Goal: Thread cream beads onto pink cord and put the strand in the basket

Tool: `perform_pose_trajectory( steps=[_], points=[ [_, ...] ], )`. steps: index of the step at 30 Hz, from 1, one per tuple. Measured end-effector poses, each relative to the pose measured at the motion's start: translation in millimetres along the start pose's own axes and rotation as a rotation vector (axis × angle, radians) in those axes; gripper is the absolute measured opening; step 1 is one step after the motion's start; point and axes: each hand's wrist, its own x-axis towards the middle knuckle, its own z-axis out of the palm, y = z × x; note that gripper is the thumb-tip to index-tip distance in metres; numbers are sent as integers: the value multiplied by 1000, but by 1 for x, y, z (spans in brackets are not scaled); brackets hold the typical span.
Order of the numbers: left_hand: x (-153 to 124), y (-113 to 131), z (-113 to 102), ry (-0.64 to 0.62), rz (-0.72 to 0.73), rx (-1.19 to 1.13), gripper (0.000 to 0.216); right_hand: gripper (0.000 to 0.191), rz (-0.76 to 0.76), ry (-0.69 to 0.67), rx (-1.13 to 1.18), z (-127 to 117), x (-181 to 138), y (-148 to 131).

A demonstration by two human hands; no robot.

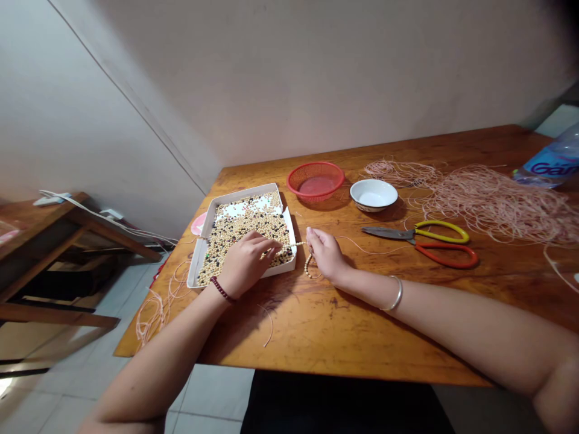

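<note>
Across the wooden table (pixel 362 343), a person's two hands work at a shallow white tray (pixel 292 235) filled with small beads (pixel 244 226), mostly cream, with black ones and a few green mixed in. The left hand (pixel 246 262) bends over the tray, fingers curled downward; whether its fingertips pinch anything cannot be told. Just beyond the tray's right side, the right hand (pixel 326 253) is closed, thumb against fingers, pinching a string of beads (pixel 308 265). Part of that string stretches over the tray's rim toward the left fingertips, and part hangs in a curve below the right hand. Pale pink cord (pixel 357 244) trails rightward from there.

Behind the hands stand a red plastic basket (pixel 316 195) and a white bowl (pixel 374 194). Scissors (pixel 411 234) with one yellow and one orange-red handle lie spread near a tangled heap of pink cord (pixel 488 196). At the far right, a clear plastic bottle (pixel 536 179) bears a blue label (pixel 549 160); "Ga" is readable, and the rest runs out of view.
</note>
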Motion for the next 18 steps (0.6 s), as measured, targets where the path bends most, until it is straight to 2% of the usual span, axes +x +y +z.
perform_pose_trajectory(
  steps=[6,10,18],
  points=[
    [-2,-1,1,56,-7,-45,18,46,29,-35,41,1,0,-1],
    [-2,-1,2,52,-16,-59,17,48,49,-88,58,2,-2,-3],
    [-3,-1,3,62,-7,-57,16,50,71,-101,96,2,-1,-8]
  ],
)
